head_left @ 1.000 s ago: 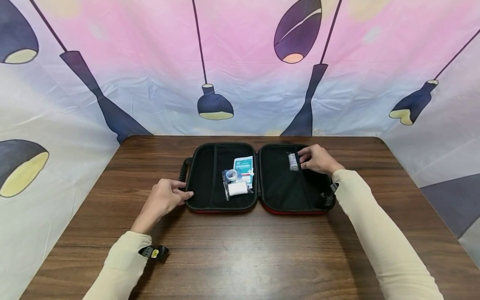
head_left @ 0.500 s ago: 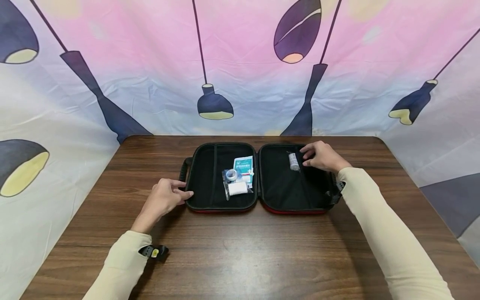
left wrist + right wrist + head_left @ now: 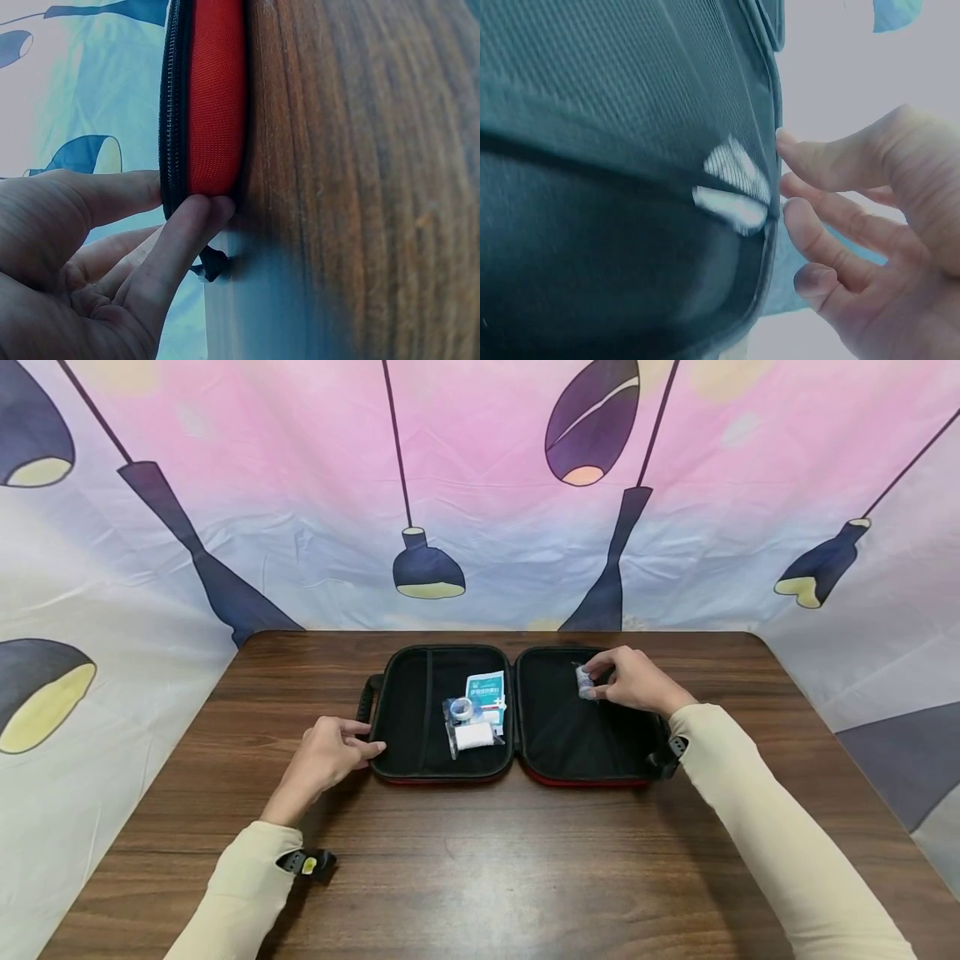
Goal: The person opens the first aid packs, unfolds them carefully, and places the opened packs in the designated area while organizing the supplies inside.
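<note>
A zippered case [image 3: 401, 718], black inside and red outside, lies open flat on the table. My left hand [image 3: 326, 764] pinches its left front corner; in the left wrist view the fingers sit against the zipper edge and red side [image 3: 217, 105]. My right hand [image 3: 633, 681] is over the right half, thumb and fingertips at a small wrapped white roll [image 3: 583, 683]. In the right wrist view the fingers are spread at the case's rim, close beside the roll [image 3: 735, 169], which a dark pocket band crosses.
The case's left half holds a green-and-white packet [image 3: 486, 690], a tape roll [image 3: 461, 709] and a white bandage roll [image 3: 474, 737] in clear wrap. A black handle [image 3: 366, 700] is on its left side. Behind the wooden table [image 3: 480, 860] hangs a printed cloth [image 3: 322, 552].
My right hand drew back slightly to the right from the pocket edge, then came left again to the small white roll. My left hand stays at the case corner.
</note>
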Available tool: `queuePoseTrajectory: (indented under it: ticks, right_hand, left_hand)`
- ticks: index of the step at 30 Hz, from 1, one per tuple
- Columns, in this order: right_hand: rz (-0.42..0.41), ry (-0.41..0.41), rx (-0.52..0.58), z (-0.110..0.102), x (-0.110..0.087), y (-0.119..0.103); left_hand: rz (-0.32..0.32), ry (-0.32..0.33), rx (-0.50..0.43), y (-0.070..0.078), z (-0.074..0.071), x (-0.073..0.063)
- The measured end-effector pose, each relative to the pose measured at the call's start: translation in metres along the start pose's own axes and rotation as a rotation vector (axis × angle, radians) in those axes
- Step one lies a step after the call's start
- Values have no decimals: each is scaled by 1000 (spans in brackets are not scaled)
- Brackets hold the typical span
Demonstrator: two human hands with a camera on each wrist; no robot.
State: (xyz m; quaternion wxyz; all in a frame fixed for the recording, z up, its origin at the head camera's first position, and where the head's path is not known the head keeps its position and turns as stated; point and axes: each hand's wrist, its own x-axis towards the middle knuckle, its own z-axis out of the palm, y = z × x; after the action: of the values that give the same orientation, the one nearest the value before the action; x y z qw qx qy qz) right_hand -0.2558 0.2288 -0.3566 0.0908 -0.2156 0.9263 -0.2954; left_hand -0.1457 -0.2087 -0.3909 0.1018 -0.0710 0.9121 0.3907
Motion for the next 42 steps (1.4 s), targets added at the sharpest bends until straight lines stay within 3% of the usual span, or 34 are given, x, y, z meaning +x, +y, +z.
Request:
queuePoseTrajectory:
  ticks: [22, 32, 42]
  right_hand:
    - [-257, -80, -51, 61, 12, -76]
    - [-265, -123, -93, 85, 21, -98]
    - [-256, -127, -135, 97, 25, -105]
  left_hand:
    - [0, 1, 1, 0, 0, -1]
    - [-1, 5, 3, 1, 1, 0]
    - [9, 13, 12, 0, 1, 0]
